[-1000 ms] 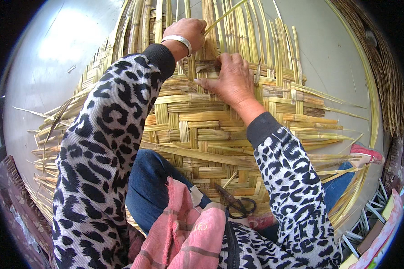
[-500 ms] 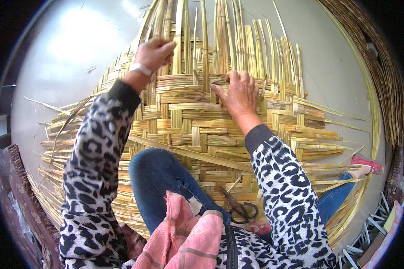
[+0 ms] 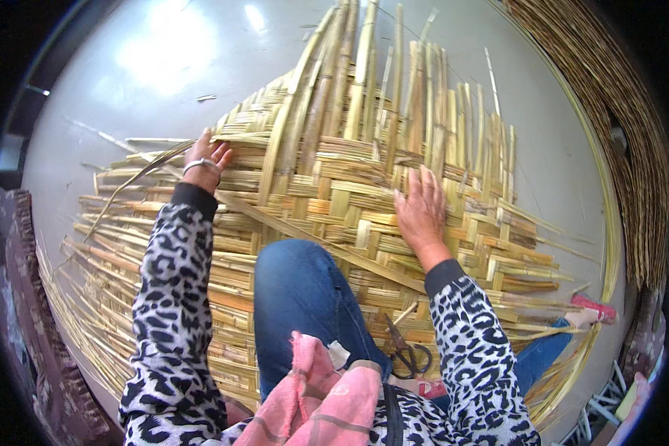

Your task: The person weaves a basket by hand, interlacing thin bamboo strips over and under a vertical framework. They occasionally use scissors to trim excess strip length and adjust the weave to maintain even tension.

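Note:
A coarse mat of flat, split reed strips [image 3: 342, 201] lies half woven in front of me, its upright strips fanning away at the far side. At its left part my left hand [image 3: 208, 158], with a pale band on the wrist, is curled round a bundle of crosswise reed strips [image 3: 244, 140]. My right hand [image 3: 421, 210] rests flat on the woven part to the right, fingers stretched out and holding nothing. A loose flat strip [image 3: 312, 244] lies slantwise across the mat, between my hands and my bent knee.
Dark-handled scissors [image 3: 407, 354] lie on the mat beside my knee [image 3: 297, 282]. Loose strip ends [image 3: 111, 223] stick out at the left. A smooth grey floor [image 3: 238, 59] surrounds the mat. Long bundled brown stalks [image 3: 609, 119] lie along the right edge.
My left hand has come down and left from the upright strips to the crosswise strips. My right hand has flattened onto the mat. Upright strips at the left now lean over the crosswise ones.

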The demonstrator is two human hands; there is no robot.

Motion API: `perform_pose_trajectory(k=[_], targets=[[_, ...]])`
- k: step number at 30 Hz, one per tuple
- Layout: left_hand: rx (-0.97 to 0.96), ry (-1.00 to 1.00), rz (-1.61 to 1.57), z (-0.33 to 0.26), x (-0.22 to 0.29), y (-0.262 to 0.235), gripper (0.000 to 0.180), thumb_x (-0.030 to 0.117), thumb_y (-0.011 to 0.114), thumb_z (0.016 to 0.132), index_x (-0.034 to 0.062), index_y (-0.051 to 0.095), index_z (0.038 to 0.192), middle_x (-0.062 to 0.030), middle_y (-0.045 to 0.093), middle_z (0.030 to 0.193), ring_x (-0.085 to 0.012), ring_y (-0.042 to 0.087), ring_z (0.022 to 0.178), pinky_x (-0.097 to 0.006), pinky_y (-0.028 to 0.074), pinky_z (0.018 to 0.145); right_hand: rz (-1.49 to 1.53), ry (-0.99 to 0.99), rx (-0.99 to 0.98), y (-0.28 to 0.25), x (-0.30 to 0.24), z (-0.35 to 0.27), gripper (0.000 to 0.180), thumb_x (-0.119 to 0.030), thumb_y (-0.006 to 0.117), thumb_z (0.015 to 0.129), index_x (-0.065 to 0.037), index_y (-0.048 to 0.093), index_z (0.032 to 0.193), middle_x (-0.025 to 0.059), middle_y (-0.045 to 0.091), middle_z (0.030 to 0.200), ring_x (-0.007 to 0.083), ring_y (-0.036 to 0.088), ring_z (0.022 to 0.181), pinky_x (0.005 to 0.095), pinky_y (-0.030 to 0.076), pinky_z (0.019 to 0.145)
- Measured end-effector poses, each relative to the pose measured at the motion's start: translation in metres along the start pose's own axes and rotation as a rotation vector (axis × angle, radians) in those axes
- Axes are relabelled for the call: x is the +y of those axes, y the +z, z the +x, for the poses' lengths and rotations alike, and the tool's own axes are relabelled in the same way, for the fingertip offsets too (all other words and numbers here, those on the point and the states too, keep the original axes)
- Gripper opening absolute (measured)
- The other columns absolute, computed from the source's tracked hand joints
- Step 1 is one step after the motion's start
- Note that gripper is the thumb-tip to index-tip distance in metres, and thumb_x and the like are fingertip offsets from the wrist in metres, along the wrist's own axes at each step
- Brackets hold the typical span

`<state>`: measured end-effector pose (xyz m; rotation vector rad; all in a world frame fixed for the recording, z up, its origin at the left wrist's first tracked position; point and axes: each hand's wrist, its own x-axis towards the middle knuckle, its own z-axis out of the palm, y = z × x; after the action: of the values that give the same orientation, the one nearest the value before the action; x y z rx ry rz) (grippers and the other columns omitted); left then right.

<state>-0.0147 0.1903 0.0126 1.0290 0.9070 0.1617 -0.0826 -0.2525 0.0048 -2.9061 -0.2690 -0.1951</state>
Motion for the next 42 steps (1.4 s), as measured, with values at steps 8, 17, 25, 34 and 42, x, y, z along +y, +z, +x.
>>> perform_pose_trajectory(k=[8,17,25,34,42], targets=[[0.061,0.381,-0.142,0.001,0.058,0.027,0.019,0.021,0.074,0.09,0.0073,0.06,0.093,-0.0042,0.063,0.076,-0.0199,0.063,0.066,-0.032,0.052,0.059,-0.105,-0.064,0.092,0.01,0.0,-0.009,0.06,-0.032,0.057,0.092,-0.011,0.039,0.146,0.0133,0.035,0.151,0.0323,0.031,0.141,0.0478,0.023,0.116],[0.237,0.348,0.314,0.033,0.044,-0.009,0.022,0.023,0.069,0.091,0.0024,0.063,0.097,-0.0092,0.065,0.077,-0.0218,0.064,0.065,-0.036,0.055,0.057,-0.15,-0.044,0.024,0.011,-0.003,-0.007,0.06,-0.027,0.053,0.095,-0.012,0.033,0.15,0.012,0.03,0.156,0.0322,0.027,0.144,0.0489,0.022,0.117],[0.286,0.156,-0.24,0.066,0.052,-0.036,0.012,0.013,0.06,0.092,0.0065,0.057,0.101,-0.0083,0.062,0.087,-0.0247,0.065,0.072,-0.039,0.057,0.063,-0.18,-0.062,0.051,0.015,-0.001,-0.008,0.06,-0.027,0.052,0.095,-0.011,0.033,0.15,0.0114,0.03,0.156,0.0321,0.026,0.144,0.0466,0.021,0.117],[0.258,0.335,-0.319,0.054,0.168,-0.108,0.008,0.015,0.061,0.091,0.0067,0.061,0.091,-0.007,0.066,0.079,-0.0215,0.064,0.069,-0.038,0.056,0.066,-0.14,-0.042,0.018,0.013,0.0,-0.006,0.06,-0.027,0.053,0.096,-0.011,0.033,0.15,0.0131,0.031,0.155,0.0332,0.026,0.144,0.0466,0.02,0.118],[0.087,0.495,-0.557,-0.016,0.273,-0.159,0.019,0.019,0.047,0.102,0.0016,0.053,0.103,-0.0168,0.068,0.098,-0.0309,0.07,0.094,-0.042,0.06,0.077,-0.042,-0.043,-0.092,-0.003,0.004,-0.023,0.062,-0.027,0.06,0.091,-0.008,0.038,0.146,0.0161,0.034,0.152,0.0344,0.028,0.143,0.0474,0.024,0.116]])
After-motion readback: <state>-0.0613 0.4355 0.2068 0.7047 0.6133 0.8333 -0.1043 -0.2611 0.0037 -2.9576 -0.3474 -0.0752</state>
